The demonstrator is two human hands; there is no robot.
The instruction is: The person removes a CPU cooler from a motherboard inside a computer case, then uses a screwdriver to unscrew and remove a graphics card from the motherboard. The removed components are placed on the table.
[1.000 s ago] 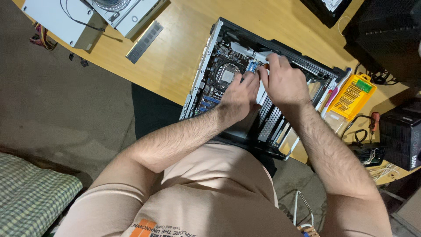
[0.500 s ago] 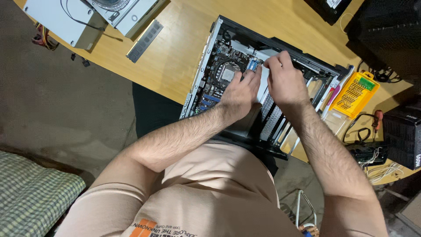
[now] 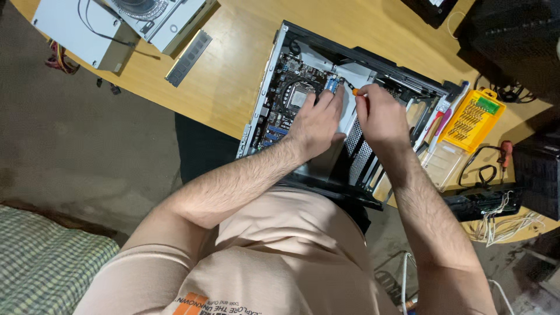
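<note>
An open computer case [image 3: 373, 70] lies flat on the wooden table [image 3: 233, 76], its motherboard [image 3: 286, 99] showing in the case's left half. The left hand [image 3: 318, 122] rests palm down inside the case, over the board's right edge; its fingers [image 3: 335, 98] are stretched out flat and hold nothing, their tips just beside a small blue part [image 3: 331, 84] of the board. The right hand [image 3: 382, 119] sits next to it, also inside the case, over the perforated metal bay [image 3: 357, 154]. Its fingers [image 3: 366, 91] are curled shut around a screwdriver [image 3: 354, 91], of which only an orange bit of handle shows at the fingertips; the tip points toward the blue part, but whether it touches anything cannot be told.

Right of the case, on the table, lies a yellow bit set [image 3: 471, 119] with its clear lid [image 3: 441, 165] open beside it, and a few slim tools [image 3: 438, 125] lie between it and the case. Further right is a black box [image 3: 481, 198] with white wires [image 3: 501, 221]. Left of the case lies a memory stick [image 3: 188, 57], and beyond it, at the table's far left, a white drive [image 3: 76, 38] and a cooler fan [image 3: 140, 7]. A checked cloth [image 3: 46, 268] lies on the floor, well apart from the case.
</note>
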